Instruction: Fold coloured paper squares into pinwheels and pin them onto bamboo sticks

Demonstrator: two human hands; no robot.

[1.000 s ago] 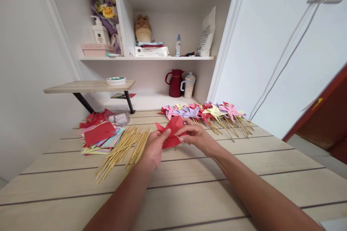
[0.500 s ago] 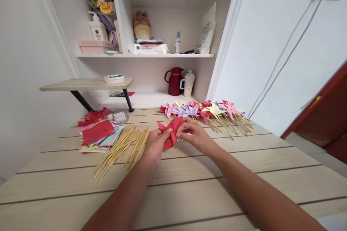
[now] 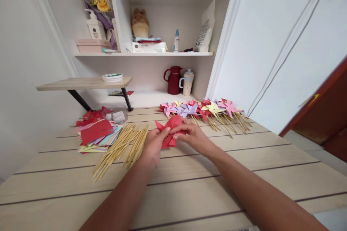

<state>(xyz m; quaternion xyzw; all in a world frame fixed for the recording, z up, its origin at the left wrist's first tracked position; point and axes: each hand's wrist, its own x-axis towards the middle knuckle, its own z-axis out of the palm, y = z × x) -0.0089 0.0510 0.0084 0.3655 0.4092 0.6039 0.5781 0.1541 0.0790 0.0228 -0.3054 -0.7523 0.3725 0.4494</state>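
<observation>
Between my two hands, above the middle of the table, is a red paper pinwheel (image 3: pixel 175 121) with its corners folded inward. My left hand (image 3: pixel 154 144) pinches its left side, the thumb pressed near the centre. From the right, my right hand (image 3: pixel 193 135) grips the paper, with thumb and index finger close to the middle folds. The fingers behind the paper are hidden. Left of my left hand lie loose wooden sticks (image 3: pixel 119 148). Beyond my right hand, finished pinwheels on sticks (image 3: pixel 208 110) lie in a row, in red, pink, purple and yellow.
At the left sits a stack of coloured paper (image 3: pixel 97 133) beside a clear plastic container (image 3: pixel 118 116). A small raised shelf (image 3: pixel 84 83) with black legs stands behind them. At the back are a dark red jug (image 3: pixel 174 81) and a speckled cup (image 3: pixel 187 83).
My right thumb and index finger have moved left over the red paper toward its centre, folding a corner inward. My left hand keeps its pinch. The view has shifted slightly.
</observation>
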